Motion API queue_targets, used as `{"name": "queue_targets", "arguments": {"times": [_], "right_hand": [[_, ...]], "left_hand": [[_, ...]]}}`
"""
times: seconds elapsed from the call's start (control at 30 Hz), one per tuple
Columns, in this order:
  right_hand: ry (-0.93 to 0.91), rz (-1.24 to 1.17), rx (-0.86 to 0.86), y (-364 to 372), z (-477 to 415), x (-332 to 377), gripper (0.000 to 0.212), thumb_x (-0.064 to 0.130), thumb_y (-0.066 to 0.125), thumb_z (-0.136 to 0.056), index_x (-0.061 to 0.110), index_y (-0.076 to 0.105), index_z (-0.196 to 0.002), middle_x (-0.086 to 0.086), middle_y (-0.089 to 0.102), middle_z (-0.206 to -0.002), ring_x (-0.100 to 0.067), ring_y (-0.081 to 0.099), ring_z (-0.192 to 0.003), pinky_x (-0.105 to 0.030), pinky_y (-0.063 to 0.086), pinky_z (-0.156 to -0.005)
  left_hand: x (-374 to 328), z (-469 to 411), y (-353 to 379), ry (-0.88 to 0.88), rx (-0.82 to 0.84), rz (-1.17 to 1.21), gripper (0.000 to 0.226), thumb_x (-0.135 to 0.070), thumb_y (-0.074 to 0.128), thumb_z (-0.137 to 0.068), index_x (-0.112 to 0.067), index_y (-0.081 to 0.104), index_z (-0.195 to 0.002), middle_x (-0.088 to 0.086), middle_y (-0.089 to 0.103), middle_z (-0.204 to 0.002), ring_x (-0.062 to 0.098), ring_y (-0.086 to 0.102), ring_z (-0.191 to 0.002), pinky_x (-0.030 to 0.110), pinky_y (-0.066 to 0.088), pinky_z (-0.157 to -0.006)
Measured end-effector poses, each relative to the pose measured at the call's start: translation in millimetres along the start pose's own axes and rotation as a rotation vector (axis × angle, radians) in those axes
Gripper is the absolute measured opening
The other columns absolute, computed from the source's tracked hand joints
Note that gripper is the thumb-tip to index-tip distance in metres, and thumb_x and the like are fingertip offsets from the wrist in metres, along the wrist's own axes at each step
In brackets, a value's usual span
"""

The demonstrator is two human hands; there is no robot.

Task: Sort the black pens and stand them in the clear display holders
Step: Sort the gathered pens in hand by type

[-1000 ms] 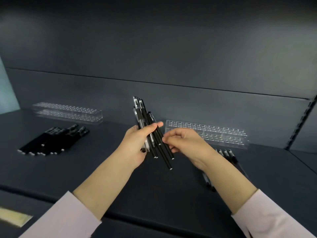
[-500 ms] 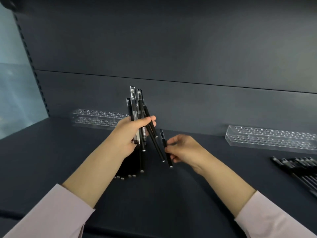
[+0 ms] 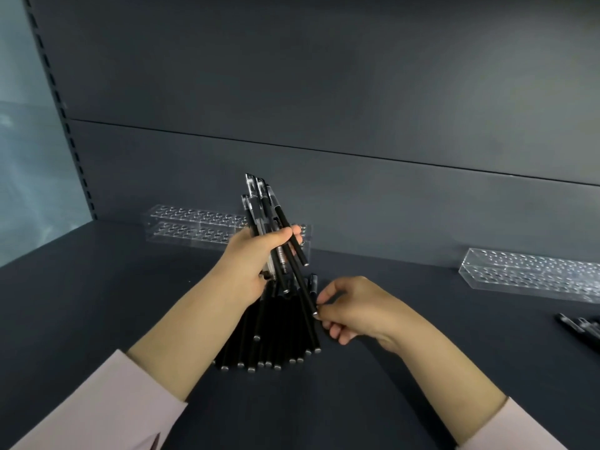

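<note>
My left hand [image 3: 255, 263] grips a bundle of several black pens [image 3: 261, 206], held nearly upright with the clear caps on top. Below it, a pile of black pens [image 3: 276, 339] lies fanned out on the dark shelf, ends toward me. At the pile's right edge my right hand [image 3: 352, 311] pinches a single black pen [image 3: 314, 332] between thumb and fingertips. A clear display holder [image 3: 191, 225] with rows of empty holes stands behind the left hand. A second clear holder [image 3: 526, 274] stands at the far right.
A few more black pens [image 3: 581, 326] lie at the right edge of the dark shelf [image 3: 97, 303]. The grey back panel [image 3: 324, 125] rises behind the holders. A slotted upright and a glass side panel [image 3: 29, 157] close off the left.
My view has swung left, so the left pile now lies under my hands. My right hand has lowered its single pen to the pile's right edge. My left hand keeps its bundle.
</note>
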State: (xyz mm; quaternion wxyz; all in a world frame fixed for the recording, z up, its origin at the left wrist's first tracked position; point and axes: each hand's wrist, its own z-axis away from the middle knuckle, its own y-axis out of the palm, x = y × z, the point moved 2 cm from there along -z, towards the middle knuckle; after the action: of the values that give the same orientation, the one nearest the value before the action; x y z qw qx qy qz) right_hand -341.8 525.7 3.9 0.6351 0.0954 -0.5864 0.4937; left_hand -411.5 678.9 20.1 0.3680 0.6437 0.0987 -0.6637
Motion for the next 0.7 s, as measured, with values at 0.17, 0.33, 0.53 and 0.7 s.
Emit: {"name": "queue_targets", "arguments": {"times": [0.17, 0.33, 0.53, 0.7], "right_hand": [[-0.003, 0.009, 0.017, -1, 5, 1, 0.010, 0.005, 0.068, -0.085, 0.003, 0.066, -0.095, -0.005, 0.061, -0.067, -0.009, 0.056, -0.050, -0.018, 0.046, -0.044], [-0.127, -0.247, -0.206, -9, -1, 15, 0.011, 0.016, 0.059, -0.093, 0.009, 0.065, -0.086, -0.002, 0.062, -0.070, -0.008, 0.051, -0.050, -0.019, 0.043, -0.043], [-0.253, -0.272, -0.192, 4, 0, 25, 0.009, 0.022, 0.069, -0.088, 0.013, 0.071, -0.089, 0.000, 0.065, -0.074, -0.007, 0.058, -0.063, -0.018, 0.049, -0.056], [-0.286, -0.225, -0.257, 3, -2, 19, 0.002, 0.013, 0.067, -0.087, 0.014, 0.068, -0.085, 0.004, 0.060, -0.065, -0.002, 0.055, -0.056, -0.015, 0.047, -0.054]], "left_hand": [[-1, 4, 0, 0.000, 0.002, -0.003, 0.016, -0.013, 0.070, -0.087, -0.012, 0.075, -0.102, 0.004, 0.076, -0.098, 0.012, 0.073, -0.073, 0.023, 0.053, -0.047], [-1, 8, 2, -0.009, 0.025, -0.057, 0.028, -0.019, 0.076, -0.082, -0.014, 0.074, -0.109, 0.000, 0.075, -0.092, 0.016, 0.070, -0.075, 0.028, 0.055, -0.056], [0, 12, 5, -0.012, 0.065, -0.026, 0.027, -0.017, 0.075, -0.083, -0.012, 0.073, -0.110, 0.005, 0.075, -0.100, 0.022, 0.073, -0.075, 0.031, 0.057, -0.051], [6, 11, 7, -0.006, 0.086, -0.086, 0.019, -0.017, 0.070, -0.089, -0.009, 0.074, -0.105, 0.010, 0.074, -0.095, 0.024, 0.071, -0.074, 0.036, 0.060, -0.055]]}}
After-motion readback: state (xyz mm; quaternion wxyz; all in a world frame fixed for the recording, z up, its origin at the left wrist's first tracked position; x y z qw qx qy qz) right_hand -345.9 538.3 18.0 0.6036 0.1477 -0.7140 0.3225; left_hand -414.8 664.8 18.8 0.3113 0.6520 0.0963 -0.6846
